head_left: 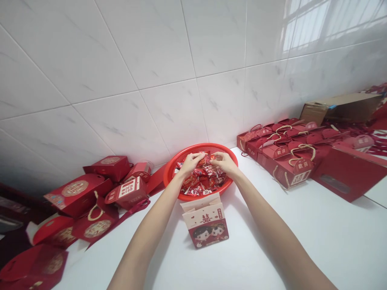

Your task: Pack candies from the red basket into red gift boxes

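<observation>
Left hand [191,163]: fingers partly curled over candies, cannot tell if gripping | right hand [225,163]: fingers bent, half open, hold likewise unclear | red-wrapped candies [198,189]: inside red plastic basket [168,177] beside tiled wall [169,112] | cartoon-couple gift box [208,231]: upright on white table [248,249], just before basket

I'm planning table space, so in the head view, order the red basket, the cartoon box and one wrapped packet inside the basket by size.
1. Red basket
2. Cartoon box, though it stands closer
3. Wrapped packet
</observation>
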`<state>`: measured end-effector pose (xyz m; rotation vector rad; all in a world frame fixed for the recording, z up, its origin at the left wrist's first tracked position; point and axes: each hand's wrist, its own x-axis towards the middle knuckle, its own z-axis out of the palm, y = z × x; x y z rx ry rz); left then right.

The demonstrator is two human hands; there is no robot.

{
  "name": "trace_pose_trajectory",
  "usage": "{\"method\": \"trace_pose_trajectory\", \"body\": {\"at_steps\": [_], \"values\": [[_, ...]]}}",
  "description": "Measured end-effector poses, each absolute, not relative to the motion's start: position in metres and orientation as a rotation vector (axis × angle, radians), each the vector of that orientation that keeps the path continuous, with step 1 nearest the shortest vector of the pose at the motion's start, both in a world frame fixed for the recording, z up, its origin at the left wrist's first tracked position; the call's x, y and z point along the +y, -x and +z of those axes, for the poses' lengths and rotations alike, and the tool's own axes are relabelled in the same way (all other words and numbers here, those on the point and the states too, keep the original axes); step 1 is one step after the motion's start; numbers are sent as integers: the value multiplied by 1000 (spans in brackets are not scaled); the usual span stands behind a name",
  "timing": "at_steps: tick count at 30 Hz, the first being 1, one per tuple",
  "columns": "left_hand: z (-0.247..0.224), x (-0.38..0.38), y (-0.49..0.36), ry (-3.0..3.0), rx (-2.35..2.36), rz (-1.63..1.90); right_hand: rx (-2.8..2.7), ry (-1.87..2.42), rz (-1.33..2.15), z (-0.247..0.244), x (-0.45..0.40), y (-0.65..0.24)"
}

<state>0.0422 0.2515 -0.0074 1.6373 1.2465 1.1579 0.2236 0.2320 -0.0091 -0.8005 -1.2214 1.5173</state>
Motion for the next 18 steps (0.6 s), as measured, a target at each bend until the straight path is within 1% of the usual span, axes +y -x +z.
{"method": "trace_pose_trajectory", "body": {"at_steps": [12,18], "values": [[-4,248,-43,-1507,1336,1078,-1029,864,1278,-9,236,-227],[2,243,-48,-1507,1272,968,-1037,857,1271,-11,236,-225]]}}
